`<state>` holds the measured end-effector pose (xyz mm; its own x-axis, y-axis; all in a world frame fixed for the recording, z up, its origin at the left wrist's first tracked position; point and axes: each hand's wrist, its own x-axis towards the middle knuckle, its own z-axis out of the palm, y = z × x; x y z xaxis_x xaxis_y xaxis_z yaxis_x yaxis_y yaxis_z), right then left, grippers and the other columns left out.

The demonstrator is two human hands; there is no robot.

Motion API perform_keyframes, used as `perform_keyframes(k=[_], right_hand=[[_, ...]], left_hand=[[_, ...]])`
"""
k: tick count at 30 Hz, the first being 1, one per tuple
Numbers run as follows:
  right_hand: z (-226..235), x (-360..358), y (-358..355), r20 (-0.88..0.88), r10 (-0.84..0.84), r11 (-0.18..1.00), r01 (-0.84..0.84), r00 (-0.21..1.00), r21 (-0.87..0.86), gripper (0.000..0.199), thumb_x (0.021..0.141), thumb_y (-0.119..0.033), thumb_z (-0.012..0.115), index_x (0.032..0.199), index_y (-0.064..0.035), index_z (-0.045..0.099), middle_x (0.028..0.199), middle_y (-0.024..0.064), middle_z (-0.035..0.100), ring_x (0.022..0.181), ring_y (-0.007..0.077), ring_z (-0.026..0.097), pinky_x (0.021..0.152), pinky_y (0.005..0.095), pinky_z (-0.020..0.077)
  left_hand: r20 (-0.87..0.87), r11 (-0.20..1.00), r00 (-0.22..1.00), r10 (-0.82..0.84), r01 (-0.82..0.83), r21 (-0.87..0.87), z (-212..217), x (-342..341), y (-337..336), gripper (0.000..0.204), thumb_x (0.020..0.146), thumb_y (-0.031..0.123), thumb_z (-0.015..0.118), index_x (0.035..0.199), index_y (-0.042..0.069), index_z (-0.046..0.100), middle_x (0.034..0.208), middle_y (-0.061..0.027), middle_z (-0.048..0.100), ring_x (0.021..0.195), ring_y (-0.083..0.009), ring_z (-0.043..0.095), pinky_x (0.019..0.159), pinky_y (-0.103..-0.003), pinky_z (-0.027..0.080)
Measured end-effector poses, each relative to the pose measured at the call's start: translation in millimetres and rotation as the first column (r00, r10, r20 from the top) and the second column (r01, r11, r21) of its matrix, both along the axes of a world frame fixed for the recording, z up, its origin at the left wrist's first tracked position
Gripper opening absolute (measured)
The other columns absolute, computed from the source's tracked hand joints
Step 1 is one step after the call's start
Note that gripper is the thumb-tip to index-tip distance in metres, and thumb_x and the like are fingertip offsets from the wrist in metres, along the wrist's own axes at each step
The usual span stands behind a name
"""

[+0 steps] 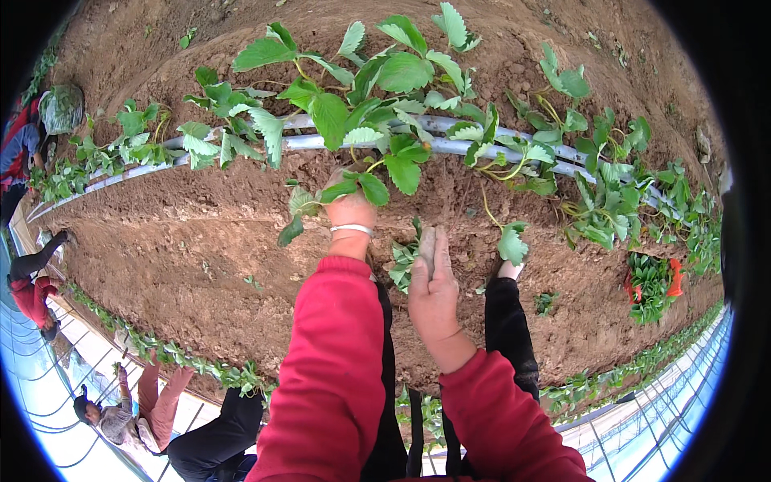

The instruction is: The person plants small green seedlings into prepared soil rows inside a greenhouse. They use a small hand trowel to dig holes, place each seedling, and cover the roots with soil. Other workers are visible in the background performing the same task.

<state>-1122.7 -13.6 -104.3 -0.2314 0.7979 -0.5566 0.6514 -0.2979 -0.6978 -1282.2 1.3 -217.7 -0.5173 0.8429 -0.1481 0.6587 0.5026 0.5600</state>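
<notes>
My left hand (351, 210), with a white band at the wrist, reaches into a leafy strawberry plant (371, 186) at the near edge of the planted row. Leaves cover its fingers, so their grip is hidden. To its right, my right hand (434, 301) is low over the soil, fingers straight and side by side, pointing at the row. Those fingers are grey with dirt. A small strawberry seedling (401, 267) shows against the thumb side of that hand; I cannot see the fingers closed round it.
Pale drip hoses (301, 142) run along the row of strawberry plants. An orange-red container of seedlings (652, 285) stands at the right. A loose seedling (545, 303) lies on the soil (217, 273). Several people are at the left, one crouching (128, 418). Another planted row (201, 365) lies behind me.
</notes>
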Motion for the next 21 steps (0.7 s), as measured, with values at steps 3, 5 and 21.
perform_keyframes(k=[3,5,21], right_hand=[[-16,-14,-17,0.003,-0.059,0.993,0.058,0.998,0.103,0.053,0.091,-0.011,0.045,0.138,0.0055,0.026,0.135,0.0266,0.040,0.121,0.0394,0.044,0.099,0.0389,0.0378],[-19,-13,-23,-0.072,-0.157,0.984,0.163,0.985,0.075,0.055,0.089,-0.009,0.050,0.138,0.0042,0.027,0.131,0.0267,0.044,0.117,0.0398,0.047,0.097,0.0387,0.0405],[22,21,-4,-0.089,-0.022,0.995,0.030,0.996,0.091,0.047,0.086,-0.006,0.052,0.131,0.0026,0.040,0.121,0.0233,0.054,0.108,0.0355,0.057,0.090,0.0363,0.0458]], left_hand=[[-0.020,0.998,0.999,-0.048,0.048,-0.032,1,0,3,0.022,0.071,0.010,0.063,0.093,0.004,0.065,0.084,-0.0142,0.063,0.077,-0.0315,0.061,0.070,-0.039,0.048],[-0.104,0.995,0.992,-0.076,0.082,0.059,-1,0,3,0.015,0.069,0.006,0.062,0.083,0.004,0.065,0.077,-0.0133,0.062,0.071,-0.0314,0.060,0.065,-0.039,0.047],[0.153,0.991,0.981,0.115,-0.124,0.050,-11,12,22,0.026,0.071,0.010,0.065,0.095,0.002,0.059,0.087,-0.0174,0.063,0.081,-0.0355,0.061,0.070,-0.041,0.050]])
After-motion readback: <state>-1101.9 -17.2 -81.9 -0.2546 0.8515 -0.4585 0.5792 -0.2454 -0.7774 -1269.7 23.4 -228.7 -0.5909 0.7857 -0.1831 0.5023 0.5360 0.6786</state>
